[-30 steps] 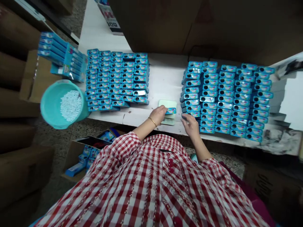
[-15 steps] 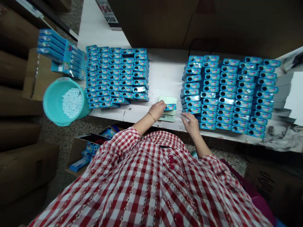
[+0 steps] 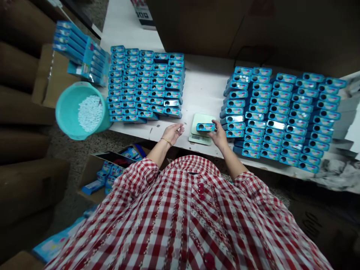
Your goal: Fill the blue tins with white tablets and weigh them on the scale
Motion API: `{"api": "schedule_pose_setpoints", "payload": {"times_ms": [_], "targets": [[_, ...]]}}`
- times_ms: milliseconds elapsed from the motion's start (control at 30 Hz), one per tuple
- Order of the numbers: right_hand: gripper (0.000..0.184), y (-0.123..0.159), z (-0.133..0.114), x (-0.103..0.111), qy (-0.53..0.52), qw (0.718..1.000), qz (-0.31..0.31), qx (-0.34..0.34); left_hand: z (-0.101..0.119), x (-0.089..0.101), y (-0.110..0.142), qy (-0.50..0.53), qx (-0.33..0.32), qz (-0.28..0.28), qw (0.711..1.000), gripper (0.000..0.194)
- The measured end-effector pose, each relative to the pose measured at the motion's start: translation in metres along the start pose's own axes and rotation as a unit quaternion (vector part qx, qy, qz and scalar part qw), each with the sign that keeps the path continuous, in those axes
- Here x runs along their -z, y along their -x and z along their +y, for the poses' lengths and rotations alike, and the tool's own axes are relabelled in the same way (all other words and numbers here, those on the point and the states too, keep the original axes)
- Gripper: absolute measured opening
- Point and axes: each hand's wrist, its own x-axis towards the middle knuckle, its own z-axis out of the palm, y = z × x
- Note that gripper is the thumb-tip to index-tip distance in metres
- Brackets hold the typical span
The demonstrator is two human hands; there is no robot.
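Note:
A small blue box (image 3: 205, 127) with printed lettering on top is over the pale green weighing scale (image 3: 200, 140). My right hand (image 3: 219, 135) grips the right end of this box between thumb and fingers. Left of the scale, above the table's front edge, my left hand (image 3: 172, 135) holds nothing, its fingers loosely bent and apart. Rows of similar blue boxes (image 3: 150, 86) stand behind and to the left of it. More rows of them (image 3: 254, 108) stand close by on the right of my right hand.
A turquoise bucket (image 3: 63, 116) with small white pieces stands at the table's left end. Stacked blue packs (image 3: 84, 52) lie behind it. A large brown carton (image 3: 202, 26) rises at the back. Below left, an open carton (image 3: 88, 172) contains blue packs.
My left hand has let go of the blue box and moved left, off the scale. My right hand has moved left and taken the box's right end. The view has shifted slightly.

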Motion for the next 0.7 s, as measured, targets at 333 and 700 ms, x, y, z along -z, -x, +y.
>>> {"api": "schedule_pose_setpoints", "payload": {"times_ms": [333, 700], "targets": [[0.043, -0.008, 0.012, -0.001, 0.032, 0.999, -0.005, 0.024, -0.018, 0.037, -0.003, 0.153, 0.104, 0.047, 0.982, 0.018], [0.039, 0.016, -0.077, -0.002, 0.291, 0.933, -0.057, 0.206, -0.029, 0.009, -0.023, 0.18, 0.154, -0.025, 0.971, 0.029]]}}
